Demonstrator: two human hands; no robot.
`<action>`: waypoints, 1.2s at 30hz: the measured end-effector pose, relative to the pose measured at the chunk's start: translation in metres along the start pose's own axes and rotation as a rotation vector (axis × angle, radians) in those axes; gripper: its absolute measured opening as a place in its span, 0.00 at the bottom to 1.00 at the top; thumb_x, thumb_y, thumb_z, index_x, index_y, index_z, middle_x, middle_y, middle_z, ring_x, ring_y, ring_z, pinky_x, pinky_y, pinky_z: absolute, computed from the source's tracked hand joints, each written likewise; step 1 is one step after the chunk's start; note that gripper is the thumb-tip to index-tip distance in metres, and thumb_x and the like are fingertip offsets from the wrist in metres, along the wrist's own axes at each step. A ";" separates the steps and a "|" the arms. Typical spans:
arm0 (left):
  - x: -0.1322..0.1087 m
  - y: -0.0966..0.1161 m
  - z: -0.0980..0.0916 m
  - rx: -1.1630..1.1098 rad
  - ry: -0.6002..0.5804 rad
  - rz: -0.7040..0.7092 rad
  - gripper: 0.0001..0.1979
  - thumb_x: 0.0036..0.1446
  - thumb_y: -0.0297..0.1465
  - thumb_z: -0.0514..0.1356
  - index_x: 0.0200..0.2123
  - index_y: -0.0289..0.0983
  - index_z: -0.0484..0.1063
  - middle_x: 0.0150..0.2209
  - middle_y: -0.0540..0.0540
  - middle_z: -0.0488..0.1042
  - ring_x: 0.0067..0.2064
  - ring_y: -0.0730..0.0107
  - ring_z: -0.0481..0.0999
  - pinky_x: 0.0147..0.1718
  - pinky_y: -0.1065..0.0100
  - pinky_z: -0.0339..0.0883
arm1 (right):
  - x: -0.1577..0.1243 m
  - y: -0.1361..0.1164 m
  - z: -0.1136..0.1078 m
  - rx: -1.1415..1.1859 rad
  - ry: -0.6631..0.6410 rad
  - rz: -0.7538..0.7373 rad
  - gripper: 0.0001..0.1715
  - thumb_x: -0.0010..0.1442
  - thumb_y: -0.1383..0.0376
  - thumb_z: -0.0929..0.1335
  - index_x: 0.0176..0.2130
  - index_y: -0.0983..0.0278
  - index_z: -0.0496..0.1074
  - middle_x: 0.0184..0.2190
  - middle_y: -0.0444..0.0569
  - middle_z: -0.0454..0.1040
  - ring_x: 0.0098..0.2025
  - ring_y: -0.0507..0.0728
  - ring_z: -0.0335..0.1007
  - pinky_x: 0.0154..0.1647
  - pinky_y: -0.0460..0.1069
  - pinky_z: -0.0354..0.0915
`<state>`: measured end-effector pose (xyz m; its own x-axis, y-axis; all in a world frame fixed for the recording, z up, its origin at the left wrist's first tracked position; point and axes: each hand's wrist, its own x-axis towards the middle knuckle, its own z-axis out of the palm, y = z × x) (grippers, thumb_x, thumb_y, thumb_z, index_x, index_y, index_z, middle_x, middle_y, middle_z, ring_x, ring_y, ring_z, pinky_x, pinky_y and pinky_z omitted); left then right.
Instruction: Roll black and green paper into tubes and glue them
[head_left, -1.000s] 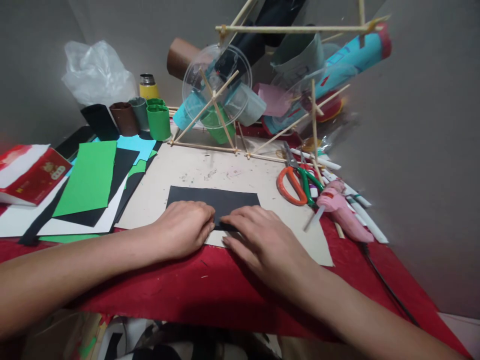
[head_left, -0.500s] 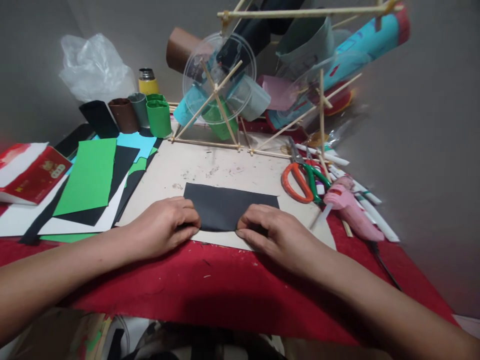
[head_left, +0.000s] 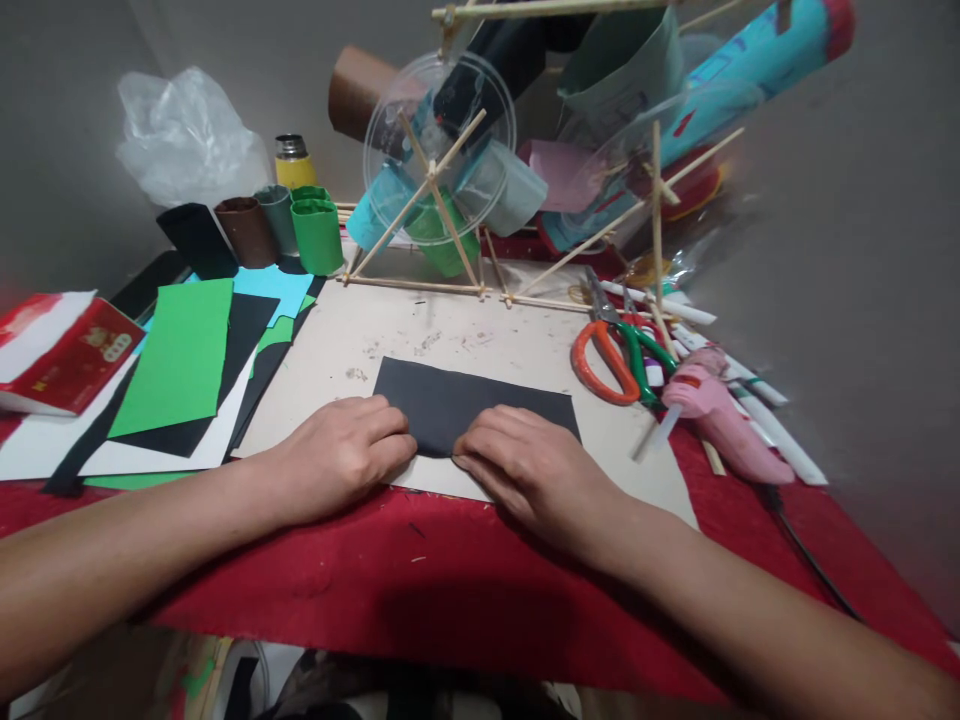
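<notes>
black paper (head_left: 450,400) lay on the beige board (head_left: 322,350) at the middle of the red table (head_left: 322,580), its far edge slanting a little, away from square with the table's front. the left hand (head_left: 356,450) had its fingers curled in and drawn together at the near edge, holding the sheet toward its left side. the right hand (head_left: 525,465) held the same edge with thumb and fingers close together, its knuckles covering part of the sheet's right half. only a short stretch of that edge showed between the two sets of fingertips, and whether it was already creased or curled under could not be told.

the step in hand looked like working the near edge by pinching it, perhaps to turn or bend it. the next move, as far as one could judge, called for even pressure from both hands and an edge kept straight, since uneven pulling could skew the sheet. the scissors (head_left: 628,340) and the pink glue gun (head_left: 739,420) lay to the right of the paper, neither touched, and the stick frame (head_left: 431,168) stood beyond it.
</notes>
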<state>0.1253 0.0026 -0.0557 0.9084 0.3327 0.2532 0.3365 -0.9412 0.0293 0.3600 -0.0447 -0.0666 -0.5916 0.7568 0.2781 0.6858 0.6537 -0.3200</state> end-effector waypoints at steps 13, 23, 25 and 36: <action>0.001 0.005 0.002 -0.274 -0.020 -0.156 0.14 0.66 0.26 0.48 0.33 0.34 0.72 0.31 0.45 0.71 0.33 0.68 0.67 0.32 0.68 0.61 | 0.003 -0.004 0.005 0.095 0.018 0.025 0.14 0.69 0.66 0.60 0.34 0.65 0.71 0.29 0.49 0.70 0.33 0.56 0.63 0.35 0.50 0.60; 0.015 0.007 -0.016 -0.461 -0.210 -0.527 0.10 0.62 0.29 0.53 0.30 0.36 0.72 0.30 0.48 0.73 0.31 0.71 0.69 0.31 0.69 0.59 | 0.008 -0.008 -0.004 0.122 -0.121 0.267 0.12 0.67 0.66 0.62 0.32 0.62 0.69 0.28 0.45 0.68 0.32 0.55 0.65 0.34 0.49 0.57; 0.014 0.006 -0.017 -0.441 -0.231 -0.539 0.10 0.62 0.30 0.53 0.30 0.37 0.72 0.29 0.49 0.73 0.31 0.70 0.69 0.30 0.69 0.59 | 0.008 -0.009 -0.004 0.100 -0.134 0.272 0.12 0.67 0.66 0.61 0.32 0.62 0.68 0.29 0.46 0.68 0.33 0.56 0.64 0.34 0.50 0.57; 0.009 0.002 -0.015 -0.224 -0.246 -0.560 0.12 0.62 0.36 0.56 0.28 0.37 0.70 0.27 0.49 0.71 0.29 0.67 0.67 0.33 0.65 0.56 | 0.009 -0.013 -0.002 0.046 -0.126 0.315 0.11 0.67 0.67 0.61 0.32 0.63 0.66 0.30 0.46 0.69 0.32 0.56 0.63 0.34 0.51 0.56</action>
<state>0.1306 0.0027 -0.0393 0.6497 0.7552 -0.0875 0.7400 -0.6018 0.3003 0.3468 -0.0466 -0.0585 -0.4037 0.9138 0.0455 0.8248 0.3850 -0.4140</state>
